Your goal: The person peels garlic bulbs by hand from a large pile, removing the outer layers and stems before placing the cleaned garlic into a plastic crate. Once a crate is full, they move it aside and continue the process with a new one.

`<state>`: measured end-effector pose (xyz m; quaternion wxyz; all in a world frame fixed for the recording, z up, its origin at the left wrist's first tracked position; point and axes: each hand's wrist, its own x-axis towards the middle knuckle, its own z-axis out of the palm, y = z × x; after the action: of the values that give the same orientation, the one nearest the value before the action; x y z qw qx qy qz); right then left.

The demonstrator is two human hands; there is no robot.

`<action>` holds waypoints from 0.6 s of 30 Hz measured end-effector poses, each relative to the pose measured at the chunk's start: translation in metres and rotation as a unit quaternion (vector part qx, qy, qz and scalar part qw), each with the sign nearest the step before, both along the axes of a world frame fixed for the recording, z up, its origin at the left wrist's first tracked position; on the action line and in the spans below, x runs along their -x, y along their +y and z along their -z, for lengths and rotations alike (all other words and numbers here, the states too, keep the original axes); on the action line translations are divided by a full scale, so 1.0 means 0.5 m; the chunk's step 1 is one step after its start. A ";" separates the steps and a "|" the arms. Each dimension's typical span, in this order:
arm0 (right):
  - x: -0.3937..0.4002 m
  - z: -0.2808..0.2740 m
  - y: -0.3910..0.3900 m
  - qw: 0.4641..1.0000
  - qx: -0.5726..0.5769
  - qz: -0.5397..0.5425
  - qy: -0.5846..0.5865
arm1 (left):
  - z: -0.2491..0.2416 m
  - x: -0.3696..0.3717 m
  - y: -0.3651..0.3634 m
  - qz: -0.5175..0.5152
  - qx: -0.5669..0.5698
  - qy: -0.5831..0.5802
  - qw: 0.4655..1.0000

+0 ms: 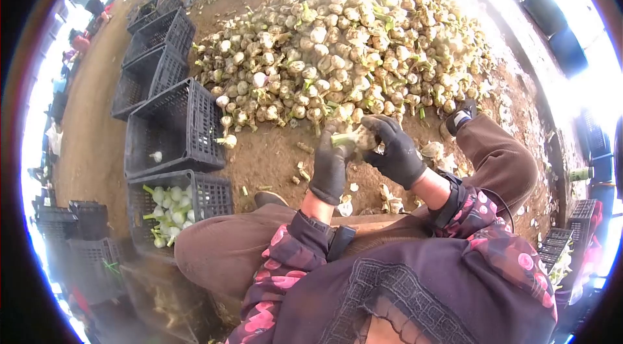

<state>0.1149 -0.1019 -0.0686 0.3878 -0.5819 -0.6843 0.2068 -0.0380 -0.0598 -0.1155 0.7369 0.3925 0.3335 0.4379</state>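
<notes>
Both hands wear dark gloves and meet over the ground in front of my lap. My left hand (331, 166) is wrapped round the pale green stem end of a garlic bulb (362, 139). On the bulb's other side, my right hand (394, 151) has its thumb and fingers curled against the dirty, papery skin. Just beyond the hands lies a big heap of garlic bulbs (324, 65) with short stems. At the left, a black crate (213, 198) holds several cleaner white bulbs with green stems (172, 211).
More black crates stand in a row at the left; the nearer one (172, 127) has one small bulb inside. Peeled skins and stem pieces (389, 200) litter the soil. Blue barrels (568, 49) stand at the upper right, a smaller crate (556, 247) at the lower right.
</notes>
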 end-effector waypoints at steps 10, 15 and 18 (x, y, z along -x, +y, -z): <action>0.018 0.104 0.012 0.917 0.086 0.089 0.379 | -0.039 -0.022 -0.022 0.031 -0.191 0.102 0.976; -0.033 0.097 0.006 0.946 0.132 -0.072 0.286 | -0.004 0.002 -0.002 0.062 0.005 0.041 0.997; -0.035 0.022 -0.010 0.810 0.240 -0.090 0.527 | 0.000 -0.001 -0.011 -0.012 -0.225 0.266 0.937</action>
<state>0.1327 -0.1071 -0.0797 0.5163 -0.3940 -0.3533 0.6733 -0.0375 -0.0652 -0.1157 0.5077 0.6466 0.4149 0.3899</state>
